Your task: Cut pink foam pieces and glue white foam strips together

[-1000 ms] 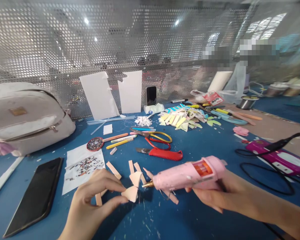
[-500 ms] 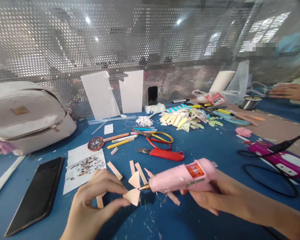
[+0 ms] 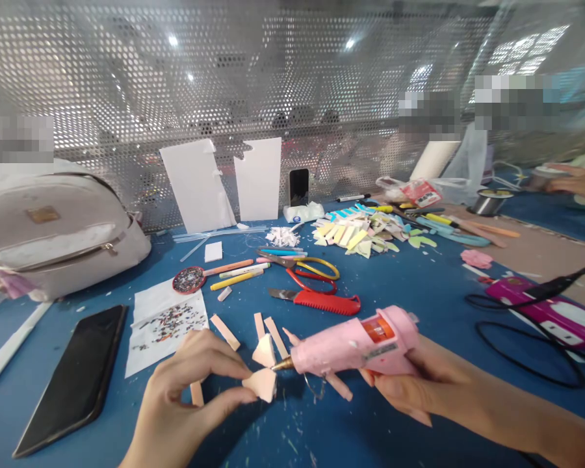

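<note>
Between the thumb and forefinger of my left hand (image 3: 195,383) is a small peach foam petal (image 3: 262,385). A second peach petal (image 3: 264,351) shows just beyond it; whether the two are joined I cannot tell. My right hand (image 3: 419,383) is wrapped round the handle of a pink hot glue gun (image 3: 355,341). Its metal nozzle points left, with the tip at the edge of the pinched petal. Several peach foam strips (image 3: 225,333) lie on the blue table around the petals. Part of one strip is hidden behind my left fingers.
Scissors (image 3: 302,266) and a red utility knife (image 3: 326,301) lie beyond the glue gun. A phone (image 3: 73,377) and a backpack (image 3: 63,227) are at left. Foam scraps (image 3: 361,231) are heaped farther back. A purple power strip (image 3: 546,312) with black cable sits at right.
Both hands, the petal and the glue gun hold nearly the same place. The whole view has shifted slightly. At far right, another person's hand has moved a little.
</note>
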A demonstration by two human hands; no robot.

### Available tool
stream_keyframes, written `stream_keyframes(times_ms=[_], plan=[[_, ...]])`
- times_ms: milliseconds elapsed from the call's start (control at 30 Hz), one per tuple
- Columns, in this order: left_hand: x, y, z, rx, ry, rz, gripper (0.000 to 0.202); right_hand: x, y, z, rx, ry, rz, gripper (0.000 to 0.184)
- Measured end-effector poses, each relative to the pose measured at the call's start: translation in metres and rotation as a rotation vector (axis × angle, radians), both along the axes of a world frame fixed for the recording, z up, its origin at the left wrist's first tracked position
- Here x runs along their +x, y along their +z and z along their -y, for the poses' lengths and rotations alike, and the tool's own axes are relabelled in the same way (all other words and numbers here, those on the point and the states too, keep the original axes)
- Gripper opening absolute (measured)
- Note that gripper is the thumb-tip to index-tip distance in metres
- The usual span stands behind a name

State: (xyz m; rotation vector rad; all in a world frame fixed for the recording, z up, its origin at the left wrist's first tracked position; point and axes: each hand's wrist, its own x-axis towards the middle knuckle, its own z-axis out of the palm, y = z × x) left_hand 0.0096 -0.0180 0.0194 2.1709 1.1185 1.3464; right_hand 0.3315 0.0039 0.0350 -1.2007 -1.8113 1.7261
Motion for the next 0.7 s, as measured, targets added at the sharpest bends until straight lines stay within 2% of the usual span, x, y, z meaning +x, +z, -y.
stream_keyframes(times_ms=[133,367,567,700], plan=[[0.0028,-0.0001,-0.0006,0.006,0.003,0.019,0.024,0.0013,-0.0016,-0.0005,0.009,-0.023,0.020,0.051],[0.0000,-0.0047,0.0008,-0.040,-0.008,0.032,0.017,0.0047,-0.0039,-0.0031,-0.007,0.078,0.023,0.052],[0.0009,-0.0008,0.0005,-0.015,0.004,0.030,0.021,0.0012,0.0015,0.0016,-0.034,-0.034,0.036,0.054],[0.0013,-0.0005,0.0007,-0.009,0.008,0.027,0.022,0.0052,-0.0020,-0.0008,-0.026,0.066,0.059,0.056]])
